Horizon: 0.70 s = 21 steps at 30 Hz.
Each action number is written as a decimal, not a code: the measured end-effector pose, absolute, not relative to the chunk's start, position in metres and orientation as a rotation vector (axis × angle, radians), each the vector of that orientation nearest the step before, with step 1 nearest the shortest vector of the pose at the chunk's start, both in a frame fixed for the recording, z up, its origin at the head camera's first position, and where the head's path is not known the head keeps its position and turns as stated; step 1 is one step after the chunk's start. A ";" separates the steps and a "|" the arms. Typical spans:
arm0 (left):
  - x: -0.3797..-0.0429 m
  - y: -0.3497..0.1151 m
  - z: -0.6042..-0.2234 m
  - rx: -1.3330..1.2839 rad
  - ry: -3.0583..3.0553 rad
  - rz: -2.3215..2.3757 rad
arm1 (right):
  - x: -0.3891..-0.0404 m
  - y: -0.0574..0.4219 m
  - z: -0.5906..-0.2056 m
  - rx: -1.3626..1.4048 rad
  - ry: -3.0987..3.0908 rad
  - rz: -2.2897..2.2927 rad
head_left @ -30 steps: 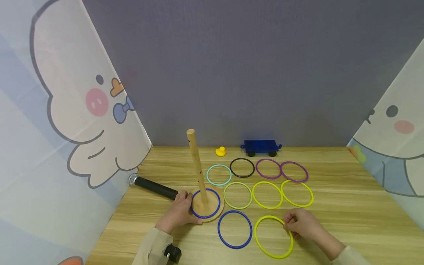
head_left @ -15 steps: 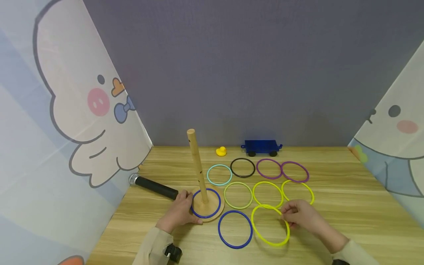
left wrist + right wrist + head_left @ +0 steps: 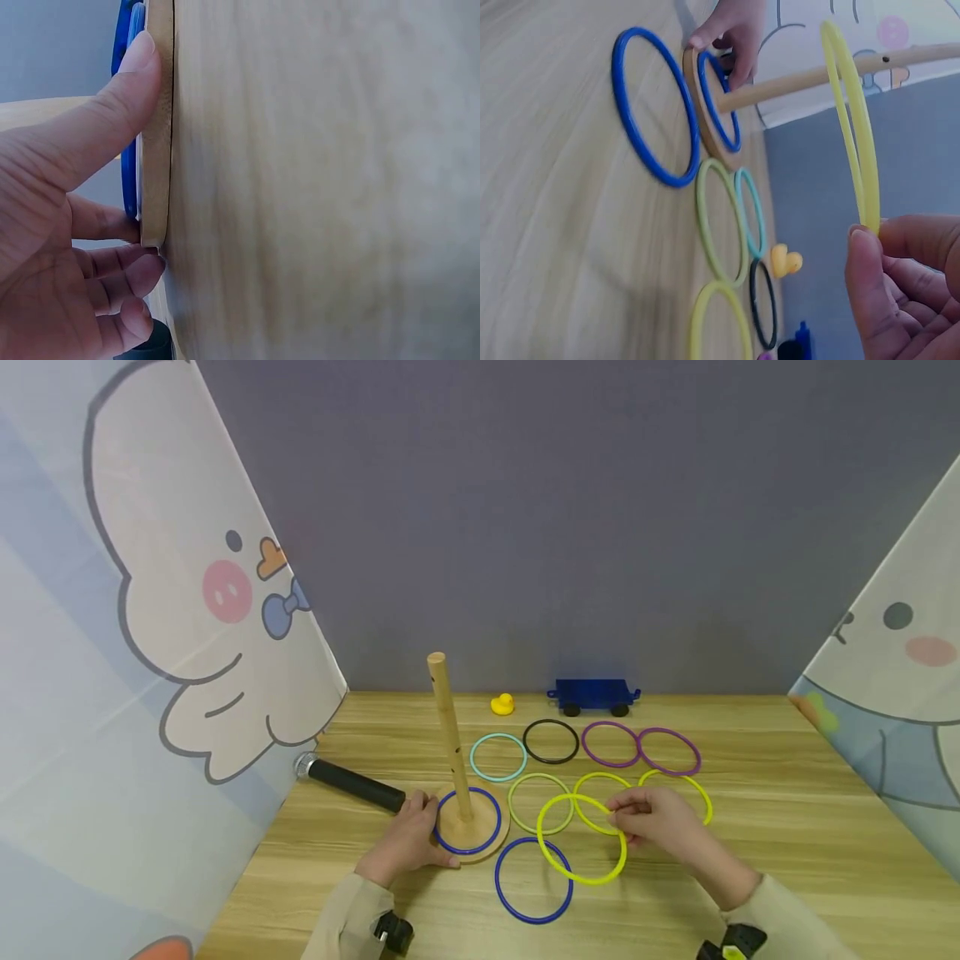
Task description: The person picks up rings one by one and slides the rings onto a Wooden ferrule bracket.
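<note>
- Nearest is a blue ring (image 3: 536, 922) lying flat on the wooden surface (image 3: 292, 877), just beside the base.
- Right hand (image 3: 663, 822): grip clamped, thumb and fingertips pinching one side of a yellow ring (image 3: 592, 882), which is up off the surface and right of the post. One-edge hold, so the far side probably wants to dip; I'd level it.
- Left hand (image 3: 405, 839): grip clamped on the left edge of the round wooden base (image 3: 452, 827). Solid move imo, it should stop any wobble if the hoop knocks the post.
- The wooden post (image 3: 452, 739) stands on that base with another blue ring (image 3: 500, 818) around its foot. If the yellow one's headed there, I'd go well above the top, centre it, then lower straight.
- Writing? None I can read: nothing on the microphone (image 3: 356, 785), rubber duck (image 3: 502, 704) or blue toy wagon (image 3: 592, 694). Post marks look like dots, not letters.
</note>
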<state>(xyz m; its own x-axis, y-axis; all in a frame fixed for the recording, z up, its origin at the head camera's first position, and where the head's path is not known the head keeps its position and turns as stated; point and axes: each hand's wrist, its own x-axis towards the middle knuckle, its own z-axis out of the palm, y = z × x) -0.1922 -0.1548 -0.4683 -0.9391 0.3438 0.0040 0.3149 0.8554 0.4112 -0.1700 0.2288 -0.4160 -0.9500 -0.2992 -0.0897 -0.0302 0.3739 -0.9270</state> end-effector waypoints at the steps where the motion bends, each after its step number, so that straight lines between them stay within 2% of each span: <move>1: -0.192 -0.155 -0.468 0.528 2.960 0.636 | -0.171 0.226 -0.413 -0.295 2.396 -1.617; 21: -0.194 -0.156 -0.471 0.518 2.954 0.630 | -0.184 0.164 -0.345 -0.371 2.333 -1.819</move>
